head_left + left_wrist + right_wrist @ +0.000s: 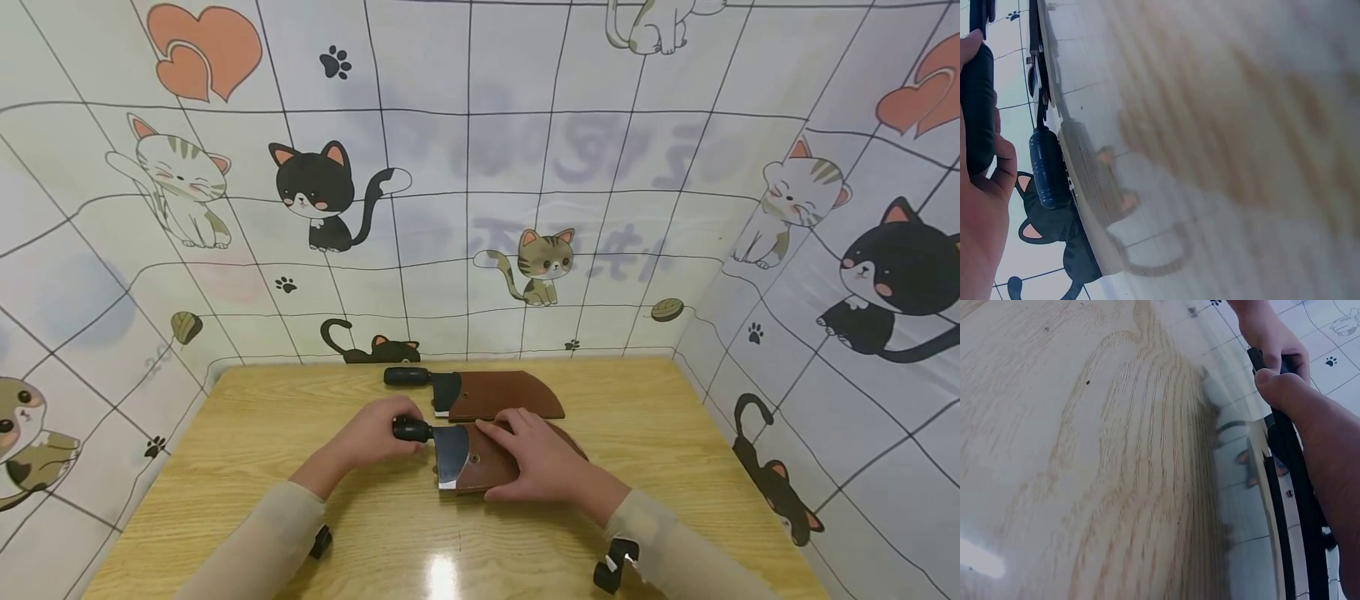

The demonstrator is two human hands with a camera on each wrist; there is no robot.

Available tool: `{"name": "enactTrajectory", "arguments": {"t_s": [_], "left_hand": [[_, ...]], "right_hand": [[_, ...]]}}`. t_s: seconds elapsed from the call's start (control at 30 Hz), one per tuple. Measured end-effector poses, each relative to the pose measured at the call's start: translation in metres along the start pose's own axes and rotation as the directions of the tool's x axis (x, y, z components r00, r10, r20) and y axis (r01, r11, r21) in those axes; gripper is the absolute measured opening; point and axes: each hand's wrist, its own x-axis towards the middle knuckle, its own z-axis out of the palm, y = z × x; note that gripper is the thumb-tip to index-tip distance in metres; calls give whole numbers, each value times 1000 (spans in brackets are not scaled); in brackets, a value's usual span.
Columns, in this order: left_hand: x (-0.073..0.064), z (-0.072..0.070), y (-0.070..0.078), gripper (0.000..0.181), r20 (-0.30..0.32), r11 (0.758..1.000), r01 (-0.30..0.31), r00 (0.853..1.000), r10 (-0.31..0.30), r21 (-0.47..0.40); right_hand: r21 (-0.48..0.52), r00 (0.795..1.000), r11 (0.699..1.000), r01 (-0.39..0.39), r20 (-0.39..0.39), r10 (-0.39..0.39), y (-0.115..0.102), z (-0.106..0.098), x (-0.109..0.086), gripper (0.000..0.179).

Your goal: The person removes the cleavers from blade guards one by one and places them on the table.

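Observation:
In the head view my left hand (375,433) grips the black handle (411,428) of the nearer cleaver. Its broad dark blade (451,454) runs into a brown leather sheath (483,471) with a metal snap. My right hand (543,462) holds that sheath, fingers across its top face and thumb at the near edge. Edge-on in the right wrist view, the sheathed cleaver (1300,487) is above the tabletop. Behind it lies a second cleaver, with a black handle (407,377) and a brown sheath (506,394). That handle (1049,169) also shows in the left wrist view.
Both cleavers are over the far half of a glossy light wood table (360,542). A white grid-lined sheet (427,167) printed with cats, hearts and paws hangs along the back and both sides. Black straps (617,567) are on the wrists.

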Motion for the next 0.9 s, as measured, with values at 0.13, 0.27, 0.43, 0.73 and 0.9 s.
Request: {"name": "enactTrajectory", "arguments": {"t_s": [0.13,0.27,0.43,0.73,0.9], "left_hand": [[-4,-1,2,31,-40,998,-38,999,35,-56],[-5,-2,5,33,-70,994,-63,996,57,-90],[-3,-4,9,32,-67,995,-97,993,99,23],[-1,-6,23,33,-71,970,-107,990,126,218],[-2,-5,23,33,-97,975,-118,986,138,191]], "right_hand": [[-15,1000,1000,-4,0,4,-3,-4,-1,113],[-39,1000,999,9,0,-9,-4,-6,-2,121],[-42,1000,999,5,-2,-5,-9,-7,-3,120],[-27,1000,1000,-3,-21,3,-11,-7,-7,118],[-39,1000,999,12,-24,-13,-10,-10,-7,119]]}}
